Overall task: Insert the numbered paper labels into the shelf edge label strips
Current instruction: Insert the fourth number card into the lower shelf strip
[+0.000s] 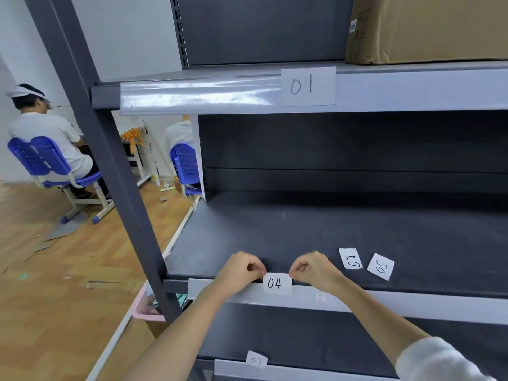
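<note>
Two hands pinch label 04 (277,283) at the front edge of the middle shelf (357,229): left hand (242,269) on its upper left corner, right hand (313,268) on its upper right corner, fingers curled shut on the paper. Label 04 stands upright against the middle strip (412,306), toward its left end; how far it sits inside cannot be told. Label 01 (308,86) sits in the top strip (192,96). Label 07 (256,359) stands at the left end of the bottom strip (302,371). Two loose labels lie on the middle shelf near its front edge, right of the hands and just apart: one reading 98 or 86 (350,258), one 05 (380,266). Box (426,28) on the top shelf, right.
</note>
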{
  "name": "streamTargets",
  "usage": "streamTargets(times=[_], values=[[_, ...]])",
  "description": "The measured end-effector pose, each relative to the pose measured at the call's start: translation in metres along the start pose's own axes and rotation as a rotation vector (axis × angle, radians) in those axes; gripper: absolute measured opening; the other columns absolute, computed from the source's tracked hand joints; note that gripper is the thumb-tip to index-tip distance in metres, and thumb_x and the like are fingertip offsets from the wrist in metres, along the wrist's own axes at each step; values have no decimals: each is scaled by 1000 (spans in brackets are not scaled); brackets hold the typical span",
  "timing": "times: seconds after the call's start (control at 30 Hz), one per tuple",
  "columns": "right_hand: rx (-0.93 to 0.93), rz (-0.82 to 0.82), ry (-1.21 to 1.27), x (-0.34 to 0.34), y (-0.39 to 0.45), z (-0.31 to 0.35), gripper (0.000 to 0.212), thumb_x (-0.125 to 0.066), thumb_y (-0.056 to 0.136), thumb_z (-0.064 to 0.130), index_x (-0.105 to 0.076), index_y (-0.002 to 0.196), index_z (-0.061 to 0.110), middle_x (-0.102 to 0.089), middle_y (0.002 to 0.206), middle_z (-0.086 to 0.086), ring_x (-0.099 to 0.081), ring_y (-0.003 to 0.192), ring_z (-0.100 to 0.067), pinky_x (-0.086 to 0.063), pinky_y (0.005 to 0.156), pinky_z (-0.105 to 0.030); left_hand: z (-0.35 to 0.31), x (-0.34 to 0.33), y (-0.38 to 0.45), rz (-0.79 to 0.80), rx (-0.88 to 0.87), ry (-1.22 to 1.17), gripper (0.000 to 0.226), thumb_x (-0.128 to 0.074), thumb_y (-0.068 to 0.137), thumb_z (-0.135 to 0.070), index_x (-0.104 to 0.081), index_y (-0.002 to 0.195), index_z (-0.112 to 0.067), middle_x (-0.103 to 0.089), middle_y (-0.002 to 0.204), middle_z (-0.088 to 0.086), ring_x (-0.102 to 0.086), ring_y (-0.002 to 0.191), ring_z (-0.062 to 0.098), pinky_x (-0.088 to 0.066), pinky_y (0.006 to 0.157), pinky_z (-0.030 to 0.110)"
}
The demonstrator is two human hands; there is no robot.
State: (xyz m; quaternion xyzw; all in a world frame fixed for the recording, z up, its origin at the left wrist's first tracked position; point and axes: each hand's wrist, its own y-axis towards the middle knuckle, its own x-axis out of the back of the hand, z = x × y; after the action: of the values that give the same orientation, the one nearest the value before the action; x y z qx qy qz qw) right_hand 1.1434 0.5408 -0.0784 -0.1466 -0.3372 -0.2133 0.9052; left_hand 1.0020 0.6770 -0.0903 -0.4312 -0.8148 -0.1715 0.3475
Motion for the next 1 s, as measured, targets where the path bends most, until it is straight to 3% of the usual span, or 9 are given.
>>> streamTargets(times=[0.1,0.17,0.27,0.4,0.57,0.67,0.77,0.9,1.0], values=[[17,5,-28,1,-2,0,11,-63,80,8,-73,83,4,-65,74,-5,-55,68,-12,-41,57,-14,-1,-1,0,6,-2,10,10,-61,81,-13,-69,78,-11,-65,72,-4,-56,65,5,-41,60,14],[25,15,-38,1,-2,1,12,-63,81,7,-72,85,2,-64,73,-5,-54,68,-12,-40,56,-14,-2,-1,-1,3,-7,22,10,-60,81,-12,-69,78,-9,-68,76,3,-56,68,10,-43,63,19],[20,22,-44,-1,-3,1,12,-61,80,6,-73,84,2,-64,72,-5,-54,69,-12,-41,56,-15,-2,-2,-3,-3,-31,75,11,-61,80,-11,-71,80,-7,-67,84,5,-53,71,12,-37,59,12],[8,24,-44,-3,-3,2,14,-59,81,5,-72,83,2,-61,69,-4,-52,67,-13,-40,54,-16,-2,-2,-5,13,-14,92,12,-59,81,-10,-70,83,-6,-66,89,8,-51,73,14,-37,66,22],[13,28,-80,-5,-3,1,16,-57,81,4,-72,79,5,-61,67,-2,-51,62,-10,-39,52,-11,-5,-2,-6,44,-10,127,14,-56,84,-10,-69,87,-5,-70,98,10,-51,74,13,-33,57,19],[8,19,-82,-7,-2,1,19,-54,80,2,-73,82,1,-57,57,9,-47,49,0,-35,45,-3,-3,-1,-6,70,5,121,13,-56,84,-10,-68,87,-5,-71,97,12,-51,73,13,-33,55,15],[15,13,-83,-8,-2,2,20,-53,81,2,-73,83,1,-55,56,13,-47,52,-1,-36,43,-2,-3,-1,-6,80,25,131,13,-57,84,-12,-67,89,-6,-71,97,12,-51,74,14,-36,65,21],[19,15,-98,-9,-2,0,21,-52,80,2,-73,82,1,-55,56,12,-48,55,-3,-37,47,-5,-3,-2,-5,71,28,140,13,-57,83,-12,-68,89,-7,-71,97,10,-51,73,13,-33,54,15],[23,30,-123,-9,-2,1,21,-51,80,1,-73,82,1,-57,58,7,-46,54,-5,-37,45,-4,-4,-1,-6,72,27,131,13,-58,83,-12,-69,89,-7,-71,98,11,-51,74,13,-33,56,15]])
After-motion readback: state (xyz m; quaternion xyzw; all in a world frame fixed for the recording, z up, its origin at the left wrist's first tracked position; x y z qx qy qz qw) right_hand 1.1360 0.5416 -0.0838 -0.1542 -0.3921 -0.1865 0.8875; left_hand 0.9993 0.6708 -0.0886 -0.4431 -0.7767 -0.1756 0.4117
